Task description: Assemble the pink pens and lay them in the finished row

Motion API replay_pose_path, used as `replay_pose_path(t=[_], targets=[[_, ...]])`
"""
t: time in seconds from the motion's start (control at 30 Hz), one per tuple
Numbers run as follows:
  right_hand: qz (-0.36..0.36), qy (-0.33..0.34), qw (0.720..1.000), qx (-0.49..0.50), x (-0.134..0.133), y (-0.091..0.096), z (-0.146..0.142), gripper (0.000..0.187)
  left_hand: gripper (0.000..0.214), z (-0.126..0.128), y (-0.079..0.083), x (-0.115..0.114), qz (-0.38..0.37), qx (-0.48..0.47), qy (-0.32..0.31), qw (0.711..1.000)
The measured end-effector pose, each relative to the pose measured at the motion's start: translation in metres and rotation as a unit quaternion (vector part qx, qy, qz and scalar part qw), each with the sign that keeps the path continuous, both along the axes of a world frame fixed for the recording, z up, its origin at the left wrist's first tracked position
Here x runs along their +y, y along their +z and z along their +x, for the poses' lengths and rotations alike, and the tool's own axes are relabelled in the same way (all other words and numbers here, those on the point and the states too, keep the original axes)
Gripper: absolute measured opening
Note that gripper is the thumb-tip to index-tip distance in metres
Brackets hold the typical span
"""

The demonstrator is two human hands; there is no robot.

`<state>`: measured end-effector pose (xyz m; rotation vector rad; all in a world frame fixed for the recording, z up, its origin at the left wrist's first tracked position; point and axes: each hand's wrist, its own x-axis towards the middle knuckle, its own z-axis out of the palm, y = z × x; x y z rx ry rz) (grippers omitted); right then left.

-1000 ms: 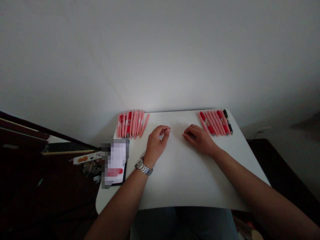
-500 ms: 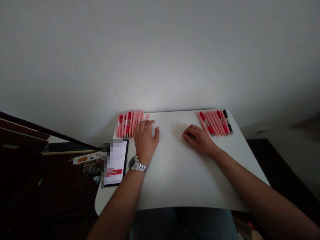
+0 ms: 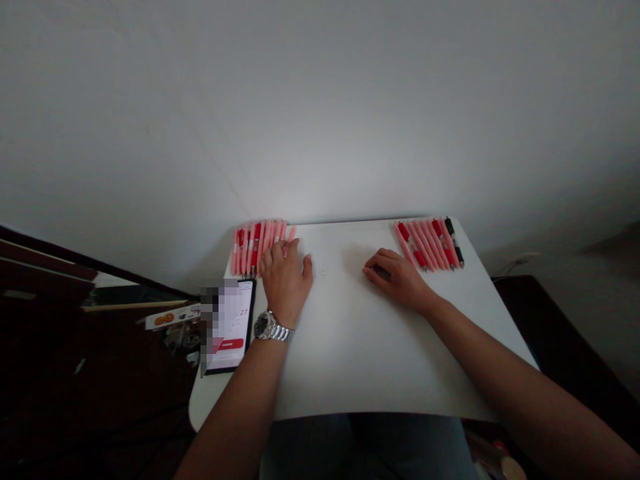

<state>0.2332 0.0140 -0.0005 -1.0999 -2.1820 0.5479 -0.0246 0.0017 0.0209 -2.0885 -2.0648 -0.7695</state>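
Left hand (image 3: 287,277): fingers over the 5 o'clock end of left pens (image 3: 256,248), at table's (image 3: 370,360) 10 o'clock; thumb apart from fingers. Grip on a pen: cannot tell. Phone (image 3: 240,333) at its 7–8 o'clock. Right hand (image 3: 395,280): fingers curled, tips close together; right pens (image 3: 431,245) at its 1–2 o'clock.

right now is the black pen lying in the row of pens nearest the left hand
No, the black pen lies at the far right end of the other row of pens, nearer the right hand.
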Motion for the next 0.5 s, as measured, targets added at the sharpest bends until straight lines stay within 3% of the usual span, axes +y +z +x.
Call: replay_pose_path(t=[0.27, 0.5], targets=[[0.005, 0.000, 1.000, 0.000, -0.0005, 0.0006, 0.0000, 0.018, 0.032, -0.0007, 0.0032, 0.0000, 0.000, 0.032, 0.014, 0.999], [0.007, -0.002, 1.000, -0.001, 0.0000, -0.0003, 0.0006, 0.020, 0.025, -0.0028, 0.0024, 0.0015, -0.004, 0.026, -0.019, 0.999]])
